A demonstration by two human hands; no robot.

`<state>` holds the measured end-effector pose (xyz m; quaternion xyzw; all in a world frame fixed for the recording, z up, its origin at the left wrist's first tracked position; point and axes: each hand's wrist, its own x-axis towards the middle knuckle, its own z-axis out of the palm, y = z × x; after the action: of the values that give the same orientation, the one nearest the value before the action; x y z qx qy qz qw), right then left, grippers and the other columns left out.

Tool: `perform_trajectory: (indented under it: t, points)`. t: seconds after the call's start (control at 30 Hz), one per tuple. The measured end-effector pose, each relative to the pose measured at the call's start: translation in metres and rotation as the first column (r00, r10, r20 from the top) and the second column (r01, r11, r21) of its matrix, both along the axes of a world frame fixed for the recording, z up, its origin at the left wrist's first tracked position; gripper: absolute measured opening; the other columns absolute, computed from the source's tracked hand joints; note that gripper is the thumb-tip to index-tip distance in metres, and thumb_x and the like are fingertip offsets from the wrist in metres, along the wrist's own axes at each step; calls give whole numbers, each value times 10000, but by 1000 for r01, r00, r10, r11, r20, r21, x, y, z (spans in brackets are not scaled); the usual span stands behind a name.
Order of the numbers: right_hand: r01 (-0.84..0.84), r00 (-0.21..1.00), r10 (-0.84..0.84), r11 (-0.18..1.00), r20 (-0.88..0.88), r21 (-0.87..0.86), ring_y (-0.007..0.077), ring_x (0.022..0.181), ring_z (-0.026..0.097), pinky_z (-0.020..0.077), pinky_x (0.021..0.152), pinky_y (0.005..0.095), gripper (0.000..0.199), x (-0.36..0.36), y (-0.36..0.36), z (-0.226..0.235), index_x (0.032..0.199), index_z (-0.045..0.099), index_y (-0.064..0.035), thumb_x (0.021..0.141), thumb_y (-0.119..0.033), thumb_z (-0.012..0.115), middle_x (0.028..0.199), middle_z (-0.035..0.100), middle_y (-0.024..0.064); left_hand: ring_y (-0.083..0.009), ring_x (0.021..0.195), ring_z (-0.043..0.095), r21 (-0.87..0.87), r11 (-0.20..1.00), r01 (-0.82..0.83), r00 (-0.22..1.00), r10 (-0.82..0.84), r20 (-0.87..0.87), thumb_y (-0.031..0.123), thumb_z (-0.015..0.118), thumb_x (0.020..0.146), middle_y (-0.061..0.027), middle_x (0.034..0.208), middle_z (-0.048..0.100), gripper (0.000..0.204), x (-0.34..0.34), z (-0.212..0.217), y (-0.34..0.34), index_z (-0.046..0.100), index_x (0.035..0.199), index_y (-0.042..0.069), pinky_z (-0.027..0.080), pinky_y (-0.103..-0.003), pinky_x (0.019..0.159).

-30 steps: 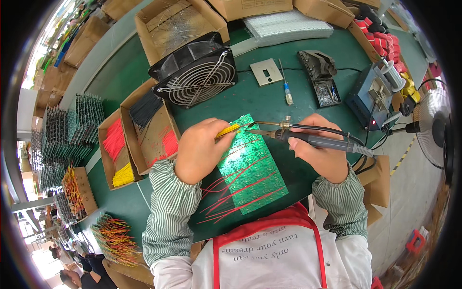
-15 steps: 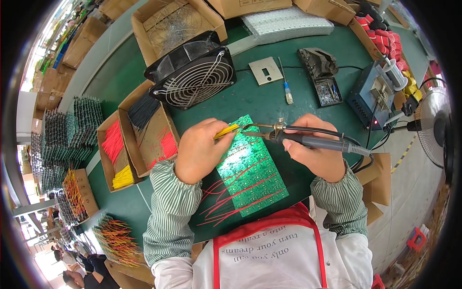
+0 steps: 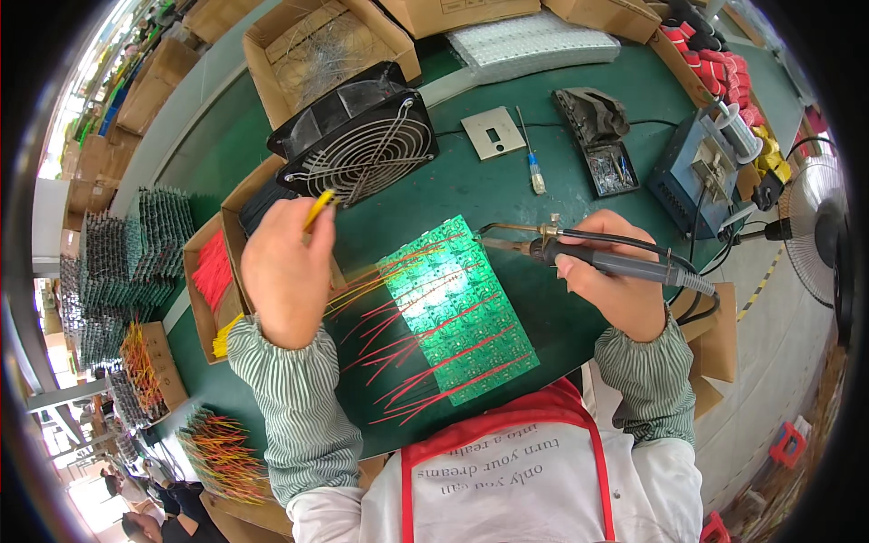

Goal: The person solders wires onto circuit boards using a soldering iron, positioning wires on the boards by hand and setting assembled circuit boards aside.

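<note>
A green circuit board panel (image 3: 471, 317) lies on the bench before me, with red wires (image 3: 398, 337) trailing off its left side and a few yellow ones near its far end. My left hand (image 3: 288, 267) is raised beside the wire boxes, pinching a small bundle of yellow wires (image 3: 319, 208). My right hand (image 3: 615, 276) is closed round the grey handle of a soldering iron (image 3: 593, 259). The iron's tip and its thin metal feed tube are at the board's far right corner; whether the tip touches cannot be told.
A black fan (image 3: 362, 145) stands behind my left hand. Cardboard boxes hold red wires (image 3: 213, 271) and yellow wires. Farther back are a metal plate (image 3: 492, 134), a screwdriver (image 3: 534, 167) and a black case (image 3: 602, 136). A blue soldering station (image 3: 692, 176) sits right, cables running to the iron.
My left hand has moved left, off the board, carrying the yellow wires. Yellow wires now show at the board's far left. The soldering iron has shifted slightly right.
</note>
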<state>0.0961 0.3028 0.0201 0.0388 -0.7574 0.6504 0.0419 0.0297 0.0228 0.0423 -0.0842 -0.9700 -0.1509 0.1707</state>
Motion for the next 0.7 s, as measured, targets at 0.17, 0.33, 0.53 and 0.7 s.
perform_trajectory:
  t: [0.17, 0.33, 0.53, 0.7]
  points:
    - [41, 996, -40, 999, 75, -22, 88, 688, 597, 483, 602, 213, 157, -1, 0, -1, 822, 587, 43, 710, -22, 674, 748, 622, 63, -291, 671, 568, 230, 897, 378, 890, -420, 176, 167, 646, 750, -107, 751, 571, 146, 7, -26, 37, 625, 812, 37, 452, -376, 594]
    - [12, 994, -6, 999, 113, -50, 98, 714, 608, 492, 620, 220, 165, -1, 2, -2, 832, 574, 44, 713, -22, 668, 767, 628, 78, -246, 610, 552, 301, 863, 406, 841, -481, 248, 116, 664, 747, -111, 714, 559, 154, 1, -39, 52, 622, 826, -9, 430, -316, 560]
    - [-12, 994, 18, 998, 110, -55, 111, 739, 620, 497, 637, 227, 168, -5, 0, -5, 832, 570, 47, 706, -15, 663, 770, 627, 79, -229, 590, 551, 328, 861, 388, 833, -480, 275, 111, 671, 739, -105, 709, 562, 149, 0, -39, 53, 628, 814, -11, 428, -306, 547]
    - [-30, 999, 30, 1000, 42, -10, 114, 736, 618, 498, 638, 233, 171, -7, 1, -7, 826, 572, 53, 698, -13, 665, 780, 623, 74, -290, 649, 570, 337, 860, 383, 831, -480, 282, 145, 644, 735, -112, 732, 579, 132, 0, -41, 53, 642, 794, 27, 450, -368, 579]
